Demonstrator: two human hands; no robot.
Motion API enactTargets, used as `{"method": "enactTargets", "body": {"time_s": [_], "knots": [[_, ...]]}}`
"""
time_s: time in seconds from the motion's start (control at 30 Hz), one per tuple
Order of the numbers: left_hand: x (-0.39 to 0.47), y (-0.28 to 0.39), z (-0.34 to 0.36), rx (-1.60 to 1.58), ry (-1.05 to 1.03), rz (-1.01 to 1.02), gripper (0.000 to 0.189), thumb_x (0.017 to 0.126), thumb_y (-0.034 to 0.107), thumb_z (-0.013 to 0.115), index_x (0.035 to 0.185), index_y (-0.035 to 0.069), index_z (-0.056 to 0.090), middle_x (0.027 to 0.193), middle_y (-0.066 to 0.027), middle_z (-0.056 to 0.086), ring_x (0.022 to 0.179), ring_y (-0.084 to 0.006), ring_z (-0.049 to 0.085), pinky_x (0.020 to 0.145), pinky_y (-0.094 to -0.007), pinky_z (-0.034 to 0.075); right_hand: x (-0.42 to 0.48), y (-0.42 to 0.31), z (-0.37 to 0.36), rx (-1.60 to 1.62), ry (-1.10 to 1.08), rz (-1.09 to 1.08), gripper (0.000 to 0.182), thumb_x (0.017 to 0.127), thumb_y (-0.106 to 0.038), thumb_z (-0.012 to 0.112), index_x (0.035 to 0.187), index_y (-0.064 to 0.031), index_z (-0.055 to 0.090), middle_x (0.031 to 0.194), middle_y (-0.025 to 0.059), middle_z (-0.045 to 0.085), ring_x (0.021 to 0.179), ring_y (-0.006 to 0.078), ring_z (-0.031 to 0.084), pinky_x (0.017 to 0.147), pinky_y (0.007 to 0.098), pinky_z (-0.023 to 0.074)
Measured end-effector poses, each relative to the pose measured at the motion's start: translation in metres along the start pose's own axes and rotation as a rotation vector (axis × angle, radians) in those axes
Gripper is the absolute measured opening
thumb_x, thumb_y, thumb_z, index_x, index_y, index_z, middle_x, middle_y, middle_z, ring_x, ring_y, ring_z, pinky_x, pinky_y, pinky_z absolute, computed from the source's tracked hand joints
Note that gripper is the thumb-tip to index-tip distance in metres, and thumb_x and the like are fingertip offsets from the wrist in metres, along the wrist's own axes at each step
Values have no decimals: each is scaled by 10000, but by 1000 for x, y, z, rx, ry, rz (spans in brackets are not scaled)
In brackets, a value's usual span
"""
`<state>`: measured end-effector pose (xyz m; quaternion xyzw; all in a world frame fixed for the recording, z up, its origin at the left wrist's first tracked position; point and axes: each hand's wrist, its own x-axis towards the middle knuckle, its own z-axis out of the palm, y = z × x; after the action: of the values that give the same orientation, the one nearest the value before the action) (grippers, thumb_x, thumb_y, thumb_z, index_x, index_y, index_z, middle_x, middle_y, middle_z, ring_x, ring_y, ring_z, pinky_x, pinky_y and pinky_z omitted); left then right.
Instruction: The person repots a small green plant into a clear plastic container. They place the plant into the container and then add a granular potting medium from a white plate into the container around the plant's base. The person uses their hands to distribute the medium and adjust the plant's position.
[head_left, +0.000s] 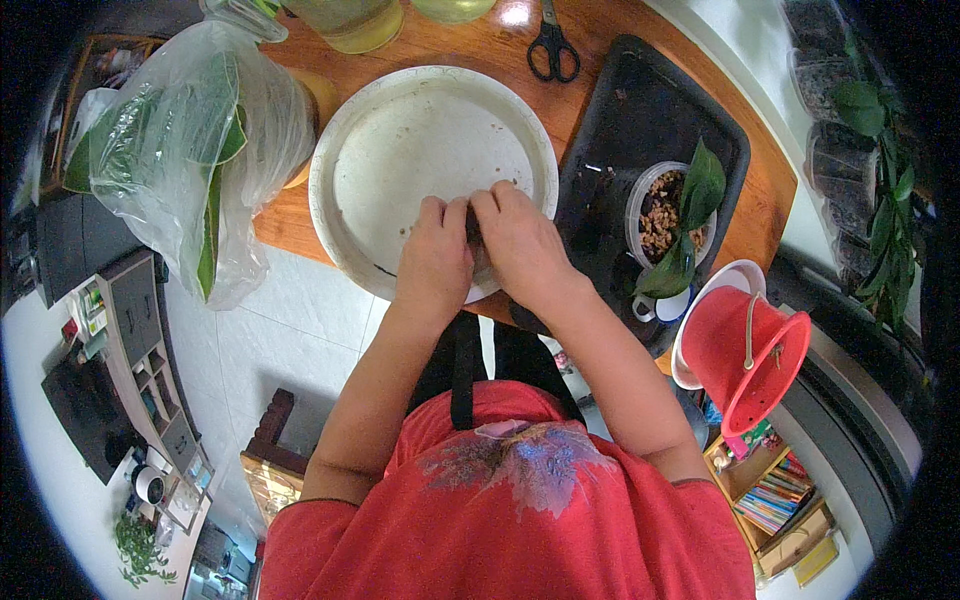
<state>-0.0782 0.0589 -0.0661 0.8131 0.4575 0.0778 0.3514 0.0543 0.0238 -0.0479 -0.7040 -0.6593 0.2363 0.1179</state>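
Observation:
Over the near part of a shallow white basin (427, 142), my left hand (435, 255) and my right hand (521, 240) are close together with fingers bent inward. Between them they grip a small dark object (473, 226), mostly covered by the fingers, so its kind cannot be told. Brown crumbs are scattered on the basin's floor. To the right, a black plastic tray (600, 217) bears a clear plastic cup (636, 225) filled with brown granules. A cutting with green leaves (703, 184) stands in that cup.
Black-handled scissors (553, 56) lie beyond the basin on the wooden table (480, 41). A plastic bag (187, 142) with broad green leaves stands left. A red bucket (742, 352) is at the near right. Containers with yellowish liquid (352, 26) stand at the far edge.

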Motion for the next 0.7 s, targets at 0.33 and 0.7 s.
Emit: {"method": "enactTargets", "body": {"time_s": [0.33, 0.7], "knots": [[0, -8, 11, -285, 168, -62, 255, 835, -18, 501, 1061, 13, 615, 1004, -179, 618, 938, -314, 616, 782, -386, 506, 6, 0, 12, 325, 40, 191, 219, 751, -13, 600, 968, 0, 579, 949, 221, 591, 895, 403, 600, 768, 452, 508], [12, -13, -10, -1579, -120, -831, 264, 936, 242, 506, 860, 24, 633, 787, -67, 609, 745, -175, 580, 718, -295, 483, -23, -52, -30, 380, -39, 32, 256, 765, -10, 533, 1021, 9, 536, 969, 223, 591, 926, 410, 598, 787, 468, 498]]}}
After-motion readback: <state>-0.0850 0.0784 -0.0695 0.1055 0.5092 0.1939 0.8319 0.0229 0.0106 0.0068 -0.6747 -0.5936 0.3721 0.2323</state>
